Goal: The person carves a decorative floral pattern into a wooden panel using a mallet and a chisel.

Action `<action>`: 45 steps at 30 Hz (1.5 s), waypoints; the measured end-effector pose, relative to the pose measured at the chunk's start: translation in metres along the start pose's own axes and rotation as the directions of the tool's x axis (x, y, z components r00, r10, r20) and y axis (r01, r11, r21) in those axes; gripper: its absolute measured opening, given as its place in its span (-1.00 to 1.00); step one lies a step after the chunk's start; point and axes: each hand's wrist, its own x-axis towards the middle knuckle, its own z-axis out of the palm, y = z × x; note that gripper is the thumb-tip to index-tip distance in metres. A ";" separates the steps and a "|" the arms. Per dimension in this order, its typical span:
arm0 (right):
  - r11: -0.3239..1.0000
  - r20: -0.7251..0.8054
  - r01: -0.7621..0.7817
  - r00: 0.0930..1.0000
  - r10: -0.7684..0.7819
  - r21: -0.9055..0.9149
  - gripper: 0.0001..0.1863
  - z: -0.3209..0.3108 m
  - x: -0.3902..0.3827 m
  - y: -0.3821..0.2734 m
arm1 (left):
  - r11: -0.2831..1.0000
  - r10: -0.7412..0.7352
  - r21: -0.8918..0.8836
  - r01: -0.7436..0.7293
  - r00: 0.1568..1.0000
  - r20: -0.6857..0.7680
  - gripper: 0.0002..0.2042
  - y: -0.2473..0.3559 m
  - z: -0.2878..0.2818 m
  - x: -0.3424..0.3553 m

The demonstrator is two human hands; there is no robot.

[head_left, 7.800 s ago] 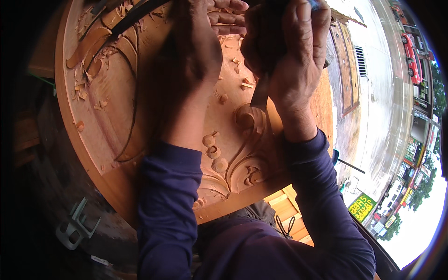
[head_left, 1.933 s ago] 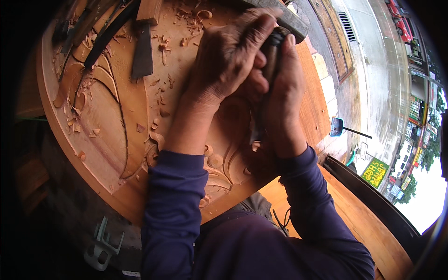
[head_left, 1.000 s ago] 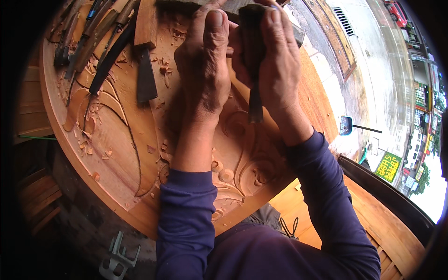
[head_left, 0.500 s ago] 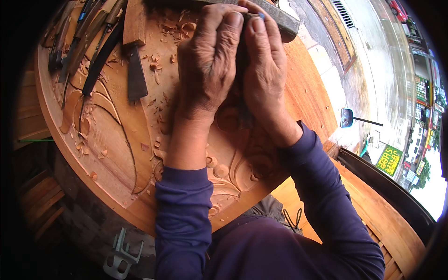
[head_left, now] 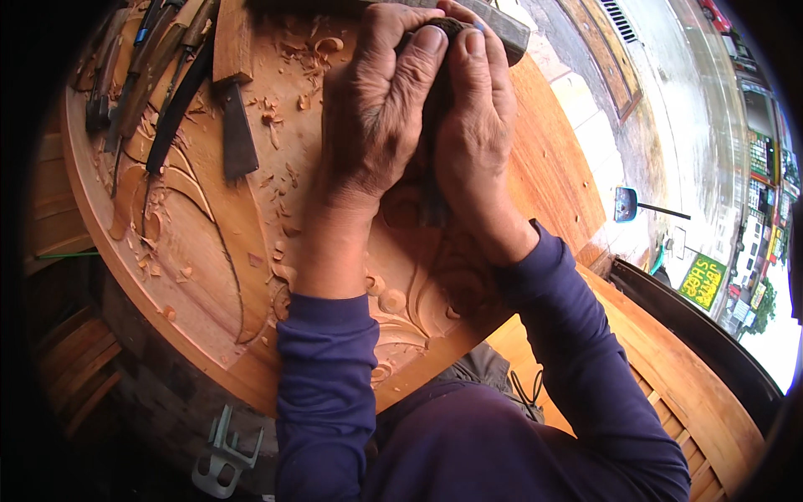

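Observation:
My left hand point(head_left: 374, 113) and my right hand point(head_left: 475, 117) are closed side by side round the dark handle point(head_left: 450, 28) of a carving chisel. Its butt shows between my thumbs. Lower down, the chisel's dark blade point(head_left: 432, 207) is mostly in shadow, and I cannot tell whether its edge touches wood. Beneath lies a thick wooden panel point(head_left: 205, 276) carved with leaf and scroll shapes. Left of my left hand rests a flat chisel point(head_left: 240, 138) with a square wooden handle.
Several carving tools point(head_left: 159, 63) lie at the panel's far left. Curled shavings point(head_left: 314, 50) are scattered over the wood. A grey timber piece point(head_left: 512, 38) lies beyond my hands. A pale green plastic stool point(head_left: 222, 460) stands below left, and a wooden bench point(head_left: 652, 368) lies right.
Both hands keep their grip on the chisel, and its handle has tipped slightly, showing more of its butt. The whole view has shifted a little.

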 end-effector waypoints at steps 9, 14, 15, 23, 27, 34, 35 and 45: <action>0.937 -0.076 0.116 0.986 -0.149 -0.330 -0.58 -0.012 -0.002 -0.001 | 0.983 -0.077 -0.156 0.095 0.989 0.123 -0.88 0.003 0.009 0.007; 0.907 -0.127 0.071 0.983 -0.135 -0.414 -0.63 -0.023 -0.024 -0.006 | 0.991 -0.119 -0.021 0.129 0.957 0.264 -0.81 0.004 0.009 0.002; 0.913 -0.148 0.050 0.982 -0.119 -0.404 -0.61 -0.025 -0.024 -0.007 | 0.997 -0.073 -0.010 0.078 0.967 0.244 -0.80 0.002 0.010 0.002; 0.999 -0.207 -0.003 0.978 -0.004 -0.036 -0.53 -0.068 0.018 -0.052 | 0.964 -0.255 -0.079 0.255 0.967 0.003 -0.58 -0.001 0.016 0.001; 0.997 -0.194 -0.053 0.979 0.064 0.059 -0.50 -0.056 0.002 -0.044 | 0.923 -0.367 -0.104 0.370 0.929 0.047 -0.56 0.013 0.020 0.004; 0.959 -0.222 0.174 0.967 -0.123 0.226 -0.59 -0.008 -0.008 -0.016 | 0.978 -0.147 -0.140 0.156 0.986 0.076 -0.53 0.003 0.025 0.002; 0.958 -0.225 0.178 0.966 -0.127 0.225 -0.59 -0.016 -0.007 -0.008 | 0.945 -0.155 -0.273 0.182 0.981 0.117 -0.64 0.003 0.027 0.003; 0.968 -0.235 0.229 0.940 -0.248 -0.103 -0.62 -0.026 -0.024 0.004 | 0.974 -0.042 -0.205 0.094 0.969 0.243 -0.84 0.006 0.028 0.000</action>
